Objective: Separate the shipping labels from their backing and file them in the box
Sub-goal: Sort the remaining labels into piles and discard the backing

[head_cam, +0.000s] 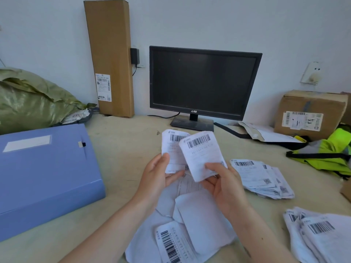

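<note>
My left hand (158, 174) pinches the lower edge of one white shipping label (171, 147) with a barcode on top. My right hand (224, 186) grips a second label (202, 154) that overlaps the first, in front of it. Both are held up above the table. Under my hands lie loose white backing sheets (199, 211) and a printed label (174, 242). A closed blue file box (45, 177) lies flat on the left. One stack of labels (262, 177) sits right of my hands, another pile (321, 236) at the lower right.
A dark monitor (204, 82) stands at the back centre. A tall cardboard carton (110, 54) leans on the wall, a green woven sack (32, 99) lies far left. A labelled cardboard box (311, 112), envelopes (266, 133) and a neon vest (330, 150) crowd the right.
</note>
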Motion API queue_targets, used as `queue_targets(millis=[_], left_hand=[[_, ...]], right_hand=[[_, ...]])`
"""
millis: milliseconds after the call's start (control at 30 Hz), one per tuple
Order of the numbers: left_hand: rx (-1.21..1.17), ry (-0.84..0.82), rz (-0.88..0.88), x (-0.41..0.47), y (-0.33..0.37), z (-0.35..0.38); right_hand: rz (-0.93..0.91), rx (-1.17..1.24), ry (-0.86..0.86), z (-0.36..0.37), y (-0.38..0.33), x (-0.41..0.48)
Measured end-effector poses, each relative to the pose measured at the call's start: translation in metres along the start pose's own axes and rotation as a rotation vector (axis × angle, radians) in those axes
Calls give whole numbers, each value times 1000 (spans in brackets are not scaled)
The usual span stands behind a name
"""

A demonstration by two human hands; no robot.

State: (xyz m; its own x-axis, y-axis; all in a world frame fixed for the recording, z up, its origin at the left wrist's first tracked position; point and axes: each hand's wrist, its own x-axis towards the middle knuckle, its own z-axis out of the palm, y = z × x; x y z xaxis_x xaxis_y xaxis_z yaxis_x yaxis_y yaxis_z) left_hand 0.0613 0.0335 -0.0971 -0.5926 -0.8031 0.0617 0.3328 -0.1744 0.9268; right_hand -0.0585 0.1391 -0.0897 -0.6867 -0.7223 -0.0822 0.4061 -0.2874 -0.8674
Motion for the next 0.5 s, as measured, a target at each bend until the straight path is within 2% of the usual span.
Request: queue_targets(millis=[100,267,367,500], left_hand=[[0,-57,-1,-4,-4,5],[120,-148,41,-9,-7,7],[215,-143,61,-12,-9,6],[217,-86,85,-9,-2,1]], right_hand=[[24,-26,-79,3,2,-4],[-96,-399,-92,8,5,-11],[-157,-592,-163,9,2,-16],[-272,-1160,-294,-2,1,-7]])
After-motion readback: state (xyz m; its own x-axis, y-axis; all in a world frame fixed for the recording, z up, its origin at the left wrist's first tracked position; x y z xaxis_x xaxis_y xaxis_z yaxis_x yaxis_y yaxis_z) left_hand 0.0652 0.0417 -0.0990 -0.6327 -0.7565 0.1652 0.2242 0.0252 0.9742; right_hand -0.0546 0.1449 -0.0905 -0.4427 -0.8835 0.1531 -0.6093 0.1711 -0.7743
